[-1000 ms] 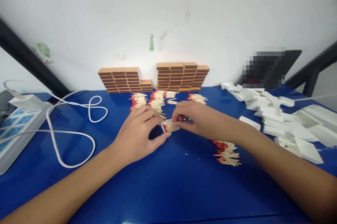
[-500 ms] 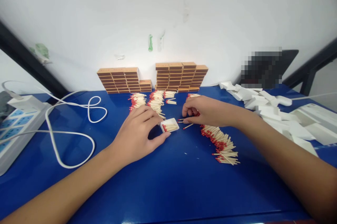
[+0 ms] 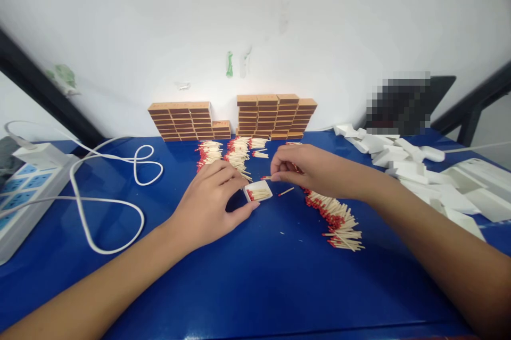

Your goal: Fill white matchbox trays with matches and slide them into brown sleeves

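My left hand (image 3: 211, 204) is closed on a small white matchbox tray (image 3: 266, 187), with thumb and fingers at its left end. Inside the tray lie several red-tipped matches (image 3: 260, 194), heads to the left. Just right of the tray, my right hand (image 3: 299, 170) pinches matches (image 3: 266, 177), their red heads pointing left toward the tray. How many it pinches I cannot tell. A single loose match (image 3: 286, 191) rests on the blue table below that hand. A long heap of matches (image 3: 333, 212) curves from under the right hand toward me.
Brown matchboxes stand in a left stack (image 3: 181, 121) and a right stack (image 3: 275, 116) against the wall. More match piles (image 3: 238, 154) lie before them. White empty trays (image 3: 393, 159) are heaped at right. A white cable (image 3: 138, 207) and a power strip (image 3: 24, 191) lie at left.
My right hand has moved slightly left and up from the loose match, bringing the pinched matches nearer the tray. My left hand and the tray have stayed in place.
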The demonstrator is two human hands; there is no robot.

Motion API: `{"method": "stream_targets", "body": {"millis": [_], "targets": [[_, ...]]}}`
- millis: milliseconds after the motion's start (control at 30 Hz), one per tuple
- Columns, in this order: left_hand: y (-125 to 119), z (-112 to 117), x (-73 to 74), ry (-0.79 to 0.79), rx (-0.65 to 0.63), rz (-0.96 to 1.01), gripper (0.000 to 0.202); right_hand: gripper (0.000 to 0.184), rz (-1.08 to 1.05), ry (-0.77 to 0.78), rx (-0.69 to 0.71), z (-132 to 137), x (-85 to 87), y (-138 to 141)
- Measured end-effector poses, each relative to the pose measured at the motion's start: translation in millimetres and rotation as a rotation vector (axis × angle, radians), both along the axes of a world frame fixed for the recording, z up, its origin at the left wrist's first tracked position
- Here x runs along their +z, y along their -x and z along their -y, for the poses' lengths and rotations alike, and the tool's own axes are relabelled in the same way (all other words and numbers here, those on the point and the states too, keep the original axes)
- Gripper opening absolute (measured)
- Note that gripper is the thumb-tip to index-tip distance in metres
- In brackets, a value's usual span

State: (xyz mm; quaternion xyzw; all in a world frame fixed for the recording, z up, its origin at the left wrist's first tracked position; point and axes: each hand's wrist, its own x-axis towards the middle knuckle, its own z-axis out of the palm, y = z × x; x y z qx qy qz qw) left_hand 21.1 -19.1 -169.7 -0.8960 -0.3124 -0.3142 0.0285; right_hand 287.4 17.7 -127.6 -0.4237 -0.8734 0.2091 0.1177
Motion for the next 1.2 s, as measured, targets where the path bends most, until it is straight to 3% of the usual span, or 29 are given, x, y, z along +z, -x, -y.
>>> {"method": "stream_targets", "body": {"millis": [267, 433, 533, 633, 800, 867, 1033, 1200], "targets": [[0, 1, 0.5, -0.001, -0.006, -0.005, 0.021, 0.01, -0.039, -0.018, 0.089, 17, -11.4, 24], [0, 1, 0.6, 0.013, -0.002, -0.003, 0.02, 0.017, -0.029, -0.066, 0.032, 9, 2.6, 7], [-1, 1, 0.1, 0.014, -0.003, 0.001, 0.019, 0.014, 0.081, 0.027, 0.011, 2, 7.7, -7], [-1, 1, -0.4, 0.013, -0.004, -0.002, 0.02, 0.01, 0.171, 0.14, -0.003, -1, 2.2, -14], [0, 0, -0.8, 0.013, -0.002, -0.009, 0.021, 0.014, 0.179, 0.187, 0.006, -2, -6.0, -12], [0, 1, -0.8, 0.013, -0.009, 0.001, 0.021, 0.013, 0.13, 0.151, -0.015, -5, -6.4, -8], [-1, 2, -0.9, 0.043, -0.009, -0.022, 0.021, 0.017, -0.026, -0.144, -0.18, -28, -18.3, 12], [-2, 3, -0.8, 0.043, -0.011, 0.003, 0.021, 0.013, 0.041, -0.254, -0.196, -46, -38.4, 26]]}}
